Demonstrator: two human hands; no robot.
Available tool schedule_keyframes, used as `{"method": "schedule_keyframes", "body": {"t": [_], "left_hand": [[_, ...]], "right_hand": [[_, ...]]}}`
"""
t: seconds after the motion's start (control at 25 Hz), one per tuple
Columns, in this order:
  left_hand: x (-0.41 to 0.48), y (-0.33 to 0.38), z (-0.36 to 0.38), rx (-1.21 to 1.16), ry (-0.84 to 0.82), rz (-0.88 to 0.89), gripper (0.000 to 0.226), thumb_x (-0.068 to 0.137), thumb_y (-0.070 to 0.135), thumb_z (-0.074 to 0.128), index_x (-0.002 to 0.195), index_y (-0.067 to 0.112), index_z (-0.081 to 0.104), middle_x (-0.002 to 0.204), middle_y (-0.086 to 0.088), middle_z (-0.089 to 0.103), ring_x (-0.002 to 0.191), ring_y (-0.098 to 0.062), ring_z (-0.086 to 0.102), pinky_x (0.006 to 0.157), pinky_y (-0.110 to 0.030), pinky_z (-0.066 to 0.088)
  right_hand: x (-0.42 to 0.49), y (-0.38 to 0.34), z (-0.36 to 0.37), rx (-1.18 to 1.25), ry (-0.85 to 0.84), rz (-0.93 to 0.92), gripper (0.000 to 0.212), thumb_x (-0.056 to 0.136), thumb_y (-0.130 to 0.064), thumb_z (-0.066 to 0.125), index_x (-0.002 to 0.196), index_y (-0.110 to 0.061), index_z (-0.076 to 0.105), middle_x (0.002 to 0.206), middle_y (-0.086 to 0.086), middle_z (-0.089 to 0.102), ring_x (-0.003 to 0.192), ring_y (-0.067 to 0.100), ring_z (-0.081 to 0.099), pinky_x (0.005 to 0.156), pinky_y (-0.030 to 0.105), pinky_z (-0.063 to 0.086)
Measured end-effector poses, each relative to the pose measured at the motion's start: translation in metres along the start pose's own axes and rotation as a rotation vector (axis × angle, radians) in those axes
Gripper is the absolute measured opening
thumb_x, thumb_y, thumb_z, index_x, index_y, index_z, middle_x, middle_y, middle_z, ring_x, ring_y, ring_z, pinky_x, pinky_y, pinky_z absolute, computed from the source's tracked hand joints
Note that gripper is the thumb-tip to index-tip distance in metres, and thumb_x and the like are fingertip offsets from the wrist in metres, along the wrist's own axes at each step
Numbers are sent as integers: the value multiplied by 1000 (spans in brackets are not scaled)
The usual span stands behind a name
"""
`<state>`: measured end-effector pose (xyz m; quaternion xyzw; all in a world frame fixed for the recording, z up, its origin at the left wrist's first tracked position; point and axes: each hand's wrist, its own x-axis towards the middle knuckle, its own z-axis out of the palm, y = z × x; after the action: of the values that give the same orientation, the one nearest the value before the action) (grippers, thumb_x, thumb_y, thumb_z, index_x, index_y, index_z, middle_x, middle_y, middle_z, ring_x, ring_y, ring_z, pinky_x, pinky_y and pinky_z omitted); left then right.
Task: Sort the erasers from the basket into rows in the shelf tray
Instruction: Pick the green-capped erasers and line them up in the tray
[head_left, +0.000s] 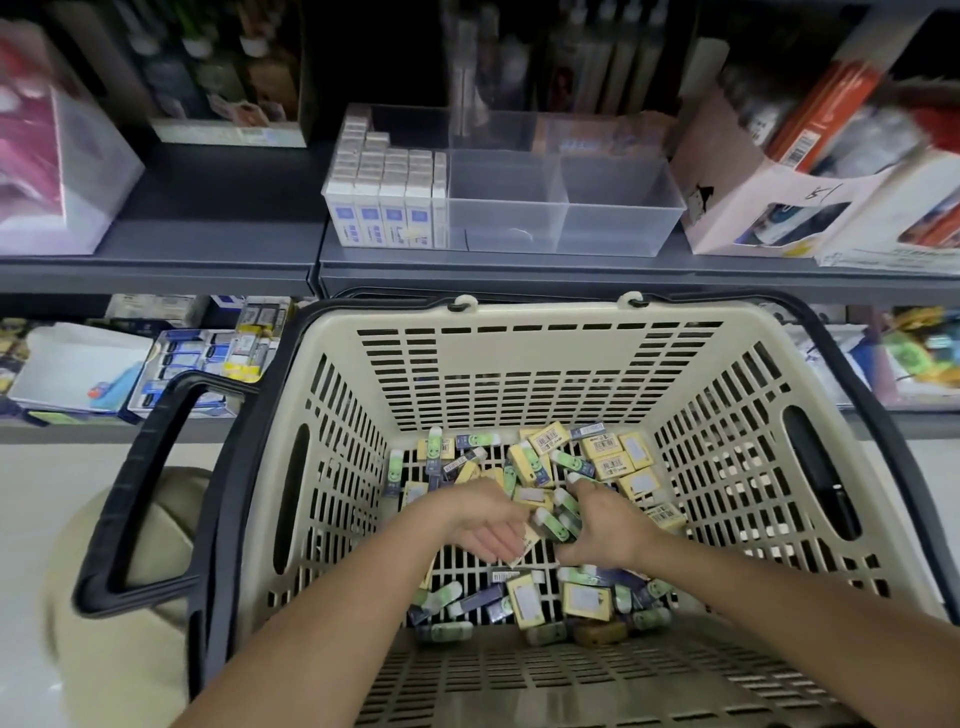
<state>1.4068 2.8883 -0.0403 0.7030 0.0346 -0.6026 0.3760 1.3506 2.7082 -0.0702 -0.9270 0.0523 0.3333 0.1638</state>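
Note:
A beige slotted basket (530, 364) with black handles sits below the shelf. Several loose erasers (608, 457) in green, yellow and dark blue wrappers cover its floor. Both my hands are down inside it. My left hand (483, 525) lies palm-up with curled fingers over a yellow eraser. My right hand (602, 525) grips several green erasers (558, 519) in a bunch between the two hands. On the shelf above stands a clear divided tray (613, 228). Its left compartment holds upright rows of white-and-blue erasers (384, 208); the middle and right compartments look bare.
A pink cardboard box (769, 202) of stationery stands right of the tray and a pink-and-white box (52, 156) at far left. Dark packages line the back of the grey shelf (208, 244). A lower shelf holds more stationery (197, 364). A beige-clad knee (130, 597) shows at lower left.

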Motion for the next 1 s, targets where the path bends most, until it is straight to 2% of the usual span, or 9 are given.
{"method": "schedule_keyframes", "body": {"t": [0.08,0.16,0.24,0.32,0.48,0.6,0.76,0.88,1.0], "left_hand": [[2,-3,9,-162,-146,-11,66,89,54,50,130,1,45,125,-20,58,108,-26,61,92,-32,50],[7,0,21,-478,-134,80,71,77,62,57,125,10,49,115,-13,63,102,-24,62,92,-34,50],[13,6,31,-845,-79,179,51,74,50,69,110,15,61,96,-8,70,91,-23,68,85,-38,54],[17,10,32,-1022,-54,203,30,82,31,70,104,12,63,90,-13,72,84,-27,70,72,-40,58],[14,4,13,-936,16,132,22,88,17,62,108,8,59,90,-11,72,79,-22,69,66,-35,56],[12,1,0,-953,54,116,15,87,16,62,101,11,59,73,-6,73,70,-18,65,61,-32,56],[11,0,-7,-942,62,124,21,81,12,69,100,8,61,87,-12,68,75,-22,63,60,-35,57],[12,-3,-9,-927,107,111,17,82,10,68,98,8,62,89,-13,66,74,-23,62,58,-34,56],[12,-2,-10,-958,143,121,21,80,16,72,98,9,63,86,-11,68,73,-22,63,60,-34,56]], "right_hand": [[-3,-5,-8,228,34,7,55,59,-49,69,98,-18,45,85,-2,59,73,12,57,58,27,50],[-5,-17,-17,373,103,-23,53,59,-50,69,94,-19,44,82,-3,58,69,10,54,53,23,43],[-8,-30,-24,434,143,-98,55,60,-53,71,96,-20,45,84,-8,55,75,7,53,55,21,42],[-10,-32,-33,473,111,-171,51,61,-55,75,94,-27,49,83,-14,55,76,2,53,56,17,39],[2,-1,-58,496,192,-78,31,72,-42,75,95,-24,63,91,-9,63,83,7,61,70,21,50],[21,14,-53,16,169,-26,47,82,-35,66,123,-18,52,118,1,52,100,18,58,82,31,51],[29,12,-30,-286,120,-30,43,82,-35,62,119,-17,48,119,1,44,106,20,54,67,30,40],[24,13,-34,-165,119,36,40,74,-37,65,106,-18,51,103,-1,48,85,17,55,58,28,36],[17,0,-49,223,188,16,23,67,-30,70,80,-20,53,73,-7,54,63,9,53,52,23,38]]}}
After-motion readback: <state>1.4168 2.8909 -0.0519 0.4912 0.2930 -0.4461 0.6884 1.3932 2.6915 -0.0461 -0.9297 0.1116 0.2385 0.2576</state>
